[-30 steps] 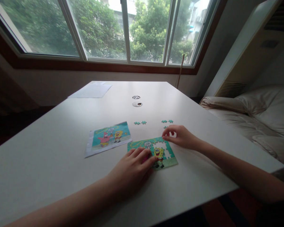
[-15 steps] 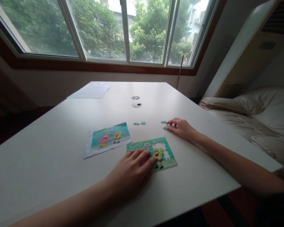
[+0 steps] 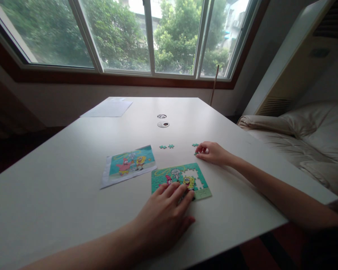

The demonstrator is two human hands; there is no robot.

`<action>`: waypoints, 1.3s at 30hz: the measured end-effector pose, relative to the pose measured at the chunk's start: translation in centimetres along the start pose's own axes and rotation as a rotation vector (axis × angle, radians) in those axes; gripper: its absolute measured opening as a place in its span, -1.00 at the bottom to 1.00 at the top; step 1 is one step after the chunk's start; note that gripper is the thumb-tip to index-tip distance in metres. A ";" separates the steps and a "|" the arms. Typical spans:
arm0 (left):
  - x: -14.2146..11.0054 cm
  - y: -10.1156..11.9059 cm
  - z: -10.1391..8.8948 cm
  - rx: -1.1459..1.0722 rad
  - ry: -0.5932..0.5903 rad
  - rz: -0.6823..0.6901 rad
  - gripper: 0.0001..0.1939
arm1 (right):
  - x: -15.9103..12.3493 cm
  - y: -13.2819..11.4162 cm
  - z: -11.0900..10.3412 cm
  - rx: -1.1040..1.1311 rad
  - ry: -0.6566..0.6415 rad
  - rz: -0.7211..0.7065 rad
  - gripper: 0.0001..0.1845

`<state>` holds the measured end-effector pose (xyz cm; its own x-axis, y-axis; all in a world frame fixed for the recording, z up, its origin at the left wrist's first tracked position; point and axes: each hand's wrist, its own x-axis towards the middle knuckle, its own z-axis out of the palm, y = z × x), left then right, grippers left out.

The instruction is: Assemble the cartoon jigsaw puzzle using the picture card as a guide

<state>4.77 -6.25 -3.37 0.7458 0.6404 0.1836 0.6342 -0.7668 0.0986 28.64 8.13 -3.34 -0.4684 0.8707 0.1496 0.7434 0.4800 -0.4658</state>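
My left hand lies palm down, fingers stretched over the lower part of a cartoon jigsaw puzzle, its thumb out to the side above the table. White gaps show in the upper right of the puzzle. Behind the puzzle's right corner, my right hand pinches a small green puzzle piece between thumb and index finger at the tabletop. Another puzzle piece lies just beyond those fingertips. Two more teal pieces lie side by side farther left.
A printed picture sheet with the same cartoon lies left of the puzzle. Papers sit at the far left of the white table. Two round cable holes are at its middle. A sofa stands to the right.
My right hand moved from the puzzle's corner out to the loose pieces and closed on one. The left hand slid right and nearer, its thumb spreading and more of the puzzle showing.
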 end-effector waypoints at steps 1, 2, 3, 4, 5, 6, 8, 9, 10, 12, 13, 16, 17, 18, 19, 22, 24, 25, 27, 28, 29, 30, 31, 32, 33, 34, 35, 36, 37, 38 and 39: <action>0.1 0.1 0.0 -0.002 -0.002 0.003 -0.58 | 0.1 0.0 -0.1 0.019 -0.027 0.016 -0.81; 0.1 0.1 0.1 -0.006 -0.002 0.005 -0.58 | 0.1 0.1 -0.1 0.041 -0.049 0.027 -0.81; 0.2 0.1 0.1 -0.010 -0.001 0.007 -0.57 | 0.1 0.1 -0.2 0.064 -0.065 0.033 -0.81; 0.3 0.1 0.0 -0.014 -0.001 0.009 -0.57 | 0.0 0.1 -0.3 0.086 -0.074 0.031 -0.81; 0.3 0.0 0.0 -0.019 0.001 0.010 -0.58 | -0.1 0.1 -0.4 0.107 -0.074 0.021 -0.81; 0.4 0.0 -0.1 -0.023 0.002 0.010 -0.58 | -0.2 -0.1 -0.6 0.127 -0.070 0.004 -0.80; 0.5 0.0 -0.2 -0.030 -0.004 0.007 -0.58 | -0.8 -0.6 -0.9 0.158 -0.063 -0.033 -0.77; 0.5 0.1 -0.3 -0.034 -0.008 0.004 -0.59 | -1.1 -1.0 -1.2 0.169 -0.063 -0.047 -0.77; 0.5 0.1 -0.3 -0.036 -0.013 0.002 -0.59 | -1.4 -1.4 -1.4 0.179 -0.069 -0.058 -0.78; 0.5 0.1 -0.4 -0.040 -0.024 -0.002 -0.58 | -2.2 -2.2 -1.8 0.199 -0.093 -0.075 -0.81; 0.5 0.1 -0.4 -0.040 -0.030 -0.004 -0.58 | -2.5 -2.6 -1.9 0.214 -0.108 -0.084 -0.83; 0.5 0.1 -0.3 -0.037 -0.036 -0.006 -0.58 | -3.2 -3.4 -1.9 0.293 -0.171 -0.087 -0.85; 0.5 0.1 -0.3 -0.036 -0.035 -0.005 -0.58 | -3.4 -3.6 -1.8 0.342 -0.196 -0.071 -0.83; 0.5 0.1 -0.2 -0.034 -0.033 -0.005 -0.58 | -3.5 -3.7 -1.7 0.407 -0.224 -0.046 -0.82; 0.6 0.1 -0.2 -0.032 -0.030 -0.004 -0.58 | -3.6 -3.8 -1.5 0.482 -0.250 -0.014 -0.80; 0.6 0.1 0.0 -0.030 -0.028 -0.006 -0.58 | -3.7 -3.8 -1.4 0.676 -0.296 0.072 -0.78; 0.6 0.1 0.1 -0.036 -0.026 -0.008 -0.59 | -3.7 -3.8 -1.4 0.737 -0.298 0.108 -0.76; 0.5 0.1 0.1 -0.040 -0.024 -0.007 -0.59 | -3.7 -3.8 -1.4 0.758 -0.298 0.125 -0.75; 0.5 0.1 0.0 -0.045 -0.019 -0.008 -0.59 | -3.6 -3.7 -1.3 0.789 -0.313 0.153 -0.73; 0.5 0.2 -0.1 -0.044 -0.020 -0.009 -0.60 | -3.6 -3.6 -1.3 0.796 -0.323 0.161 -0.72; 0.4 0.2 -0.1 -0.043 -0.025 -0.010 -0.60 | -3.6 -3.6 -1.2 0.797 -0.335 0.164 -0.71; 0.4 0.2 -0.2 -0.040 -0.032 -0.012 -0.60 | -3.6 -3.5 -1.2 0.793 -0.347 0.161 -0.70; 0.4 0.2 -0.2 -0.037 -0.038 -0.016 -0.59 | -3.6 -3.5 -1.1 0.790 -0.357 0.155 -0.70; 0.4 0.2 -0.2 -0.033 -0.046 -0.018 -0.59 | -3.7 -3.4 -1.0 0.789 -0.367 0.150 -0.69; 0.4 0.1 -0.2 -0.030 -0.051 -0.020 -0.59 | -3.7 -3.4 -1.0 0.791 -0.377 0.149 -0.69; 0.4 0.1 -0.2 -0.028 -0.055 -0.020 -0.58 | -3.7 -3.4 -1.0 0.795 -0.390 0.150 -0.69; 0.4 0.1 -0.2 -0.026 -0.058 -0.021 -0.58 | -3.8 -3.3 -0.9 0.796 -0.406 0.153 -0.69; 0.4 0.1 -0.1 -0.024 -0.059 -0.022 -0.58 | -3.8 -3.3 -0.9 0.789 -0.425 0.151 -0.68; 0.4 0.1 -0.1 -0.024 -0.060 -0.021 -0.58 | -3.8 -3.3 -0.9 0.774 -0.442 0.144 -0.67; 0.5 0.1 -0.1 -0.024 -0.061 -0.019 -0.58 | -3.9 -3.4 -0.9 0.752 -0.456 0.130 -0.66; 0.5 0.2 -0.1 -0.024 -0.060 -0.019 -0.58 | -3.9 -3.4 -0.8 0.728 -0.465 0.111 -0.66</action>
<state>5.18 -6.07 -3.15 0.7449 0.6559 0.1224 0.6440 -0.7547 0.1252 28.37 3.17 -1.62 -0.6768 0.7002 -0.2270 0.3805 0.0689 -0.9222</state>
